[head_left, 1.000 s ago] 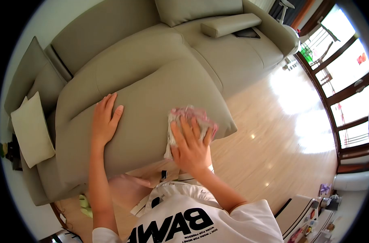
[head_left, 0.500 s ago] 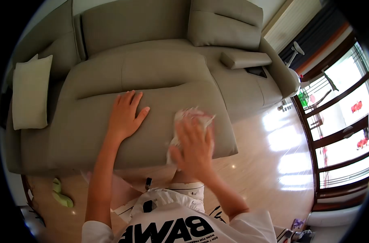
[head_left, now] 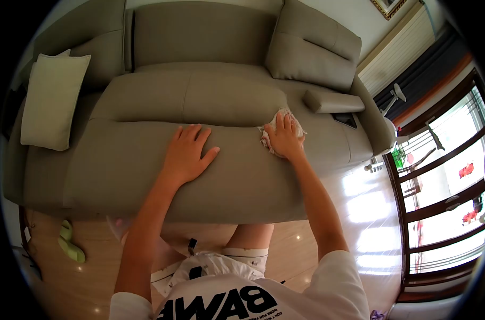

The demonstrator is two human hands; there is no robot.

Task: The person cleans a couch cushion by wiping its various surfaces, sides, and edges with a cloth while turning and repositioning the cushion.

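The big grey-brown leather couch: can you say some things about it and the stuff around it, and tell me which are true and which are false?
1. The right hand is on a crumpled white and pink cloth. True.
2. The left hand is on a cloth too. False: it rests on the grey-brown leather couch.
3. A cream cushion leans at the couch's left end. True.
4. The flat black device is on the floor. False: it is on the couch seat.
5. The light green slippers are on the shiny tan floor. True.
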